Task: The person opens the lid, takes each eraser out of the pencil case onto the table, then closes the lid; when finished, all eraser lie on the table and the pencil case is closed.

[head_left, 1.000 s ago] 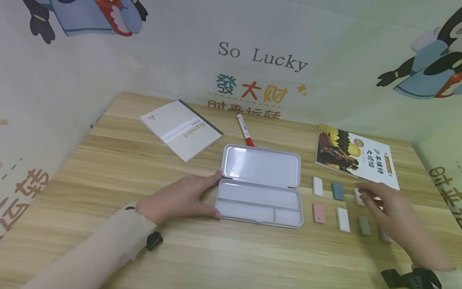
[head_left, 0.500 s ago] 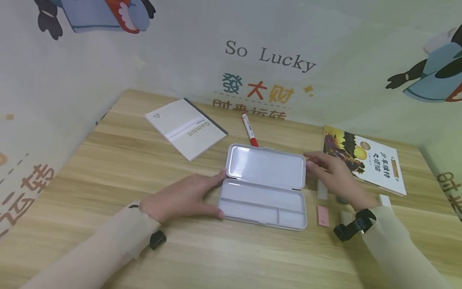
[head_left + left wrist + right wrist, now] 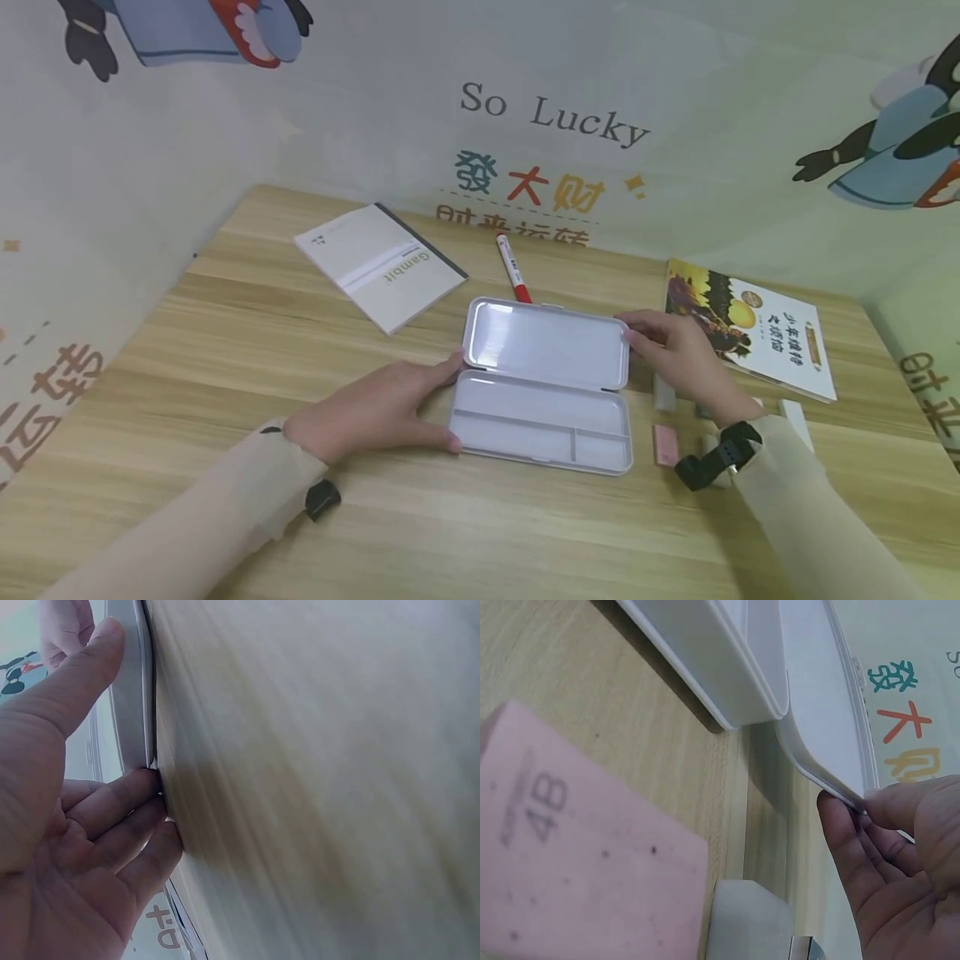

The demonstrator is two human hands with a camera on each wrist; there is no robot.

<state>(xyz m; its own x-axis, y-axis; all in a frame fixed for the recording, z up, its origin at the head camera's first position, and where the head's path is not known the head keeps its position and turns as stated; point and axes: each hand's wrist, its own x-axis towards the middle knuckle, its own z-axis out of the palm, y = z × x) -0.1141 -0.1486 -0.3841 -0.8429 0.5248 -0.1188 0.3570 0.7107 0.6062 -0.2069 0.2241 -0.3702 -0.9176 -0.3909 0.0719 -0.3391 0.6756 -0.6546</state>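
Observation:
A white pencil case (image 3: 536, 417) lies open, its lid (image 3: 546, 343) folded back and its tray divided into compartments. At its left end is my left hand (image 3: 375, 410), thumb at the tray's front corner and fingers by the hinge side, gripping that end. My right hand (image 3: 678, 358) pinches the lid's right edge; in the right wrist view the thumb is above the edge and the fingertips are under it. Close below the right hand are a pink eraser (image 3: 592, 847) marked 4B and a white eraser (image 3: 746, 922). Other erasers are partly hidden by the right forearm.
A notebook (image 3: 382, 271) lies at the back left. A red and white marker (image 3: 513, 267) sits just behind the lid. At the back right is a picture-covered book (image 3: 780, 342). A printed cloth (image 3: 360, 108) stands behind the wooden table (image 3: 187, 358).
My right hand has come left from above the erasers to the lid's right edge and now pinches it. The left hand stays at the case's left end.

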